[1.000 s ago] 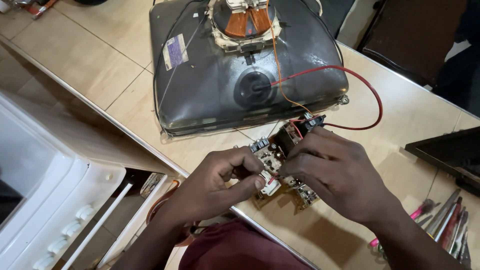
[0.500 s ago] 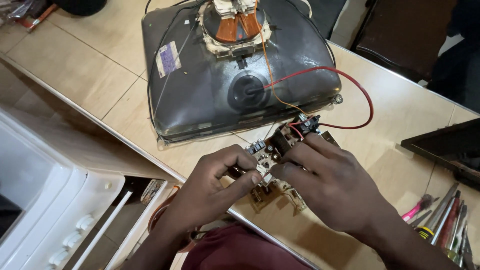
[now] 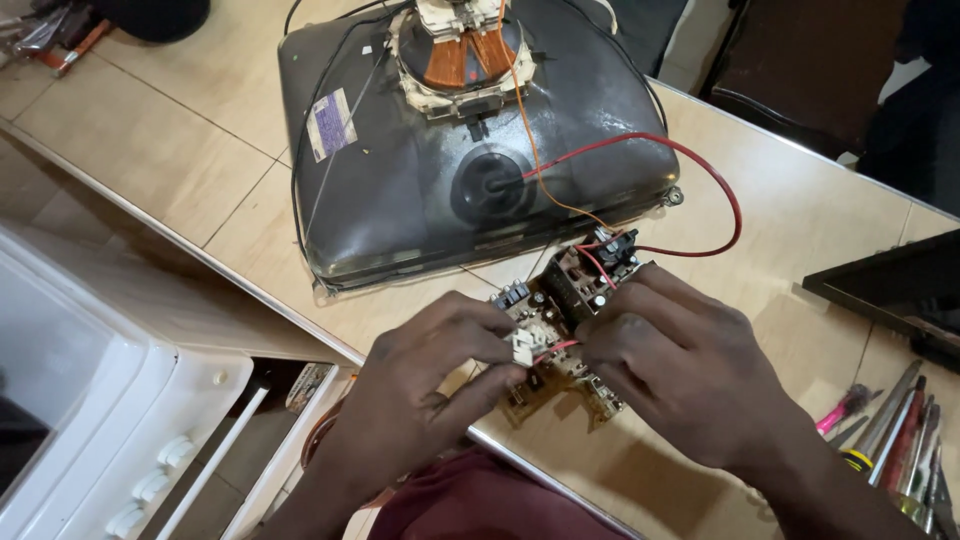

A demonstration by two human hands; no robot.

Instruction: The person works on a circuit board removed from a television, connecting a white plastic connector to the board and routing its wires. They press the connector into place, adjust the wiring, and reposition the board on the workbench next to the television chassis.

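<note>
I see a beige tiled desk [image 3: 810, 215] with grey grout lines and a metal edge strip running diagonally from upper left to lower centre. Below that edge, at lower left, sits a white plastic appliance casing [image 3: 95, 400] with a row of round white knobs.

Largest item on the desk: a dark grey glass picture tube [image 3: 400, 180], face down, its rear toward me. A copper-wound deflection coil in a white frame [image 3: 462, 50] sits on its neck at the top. A red insulated wire [image 3: 715, 180] runs from the round black cap at the tube's centre, loops out to the right and comes back down to the board.

Just below the tube's near edge lies a small tan circuit board with black and white components [image 3: 560, 310], resting at the desk edge, between my two hands.

My left hand [image 3: 430, 390] pinches a small white plastic connector [image 3: 523, 347] on the board, thumb and forefinger closed narrow on it. My right hand [image 3: 690, 375] lies over the board's right side, fingers curled down onto it and pressing it; its grip is closed against the board, fingertips partly hidden.

At the right edge, a cluster of screwdrivers with pink, yellow and red handles [image 3: 890, 430] lies on the desk, well apart from the board. A dark flat panel [image 3: 890, 285] sits above them.
</note>
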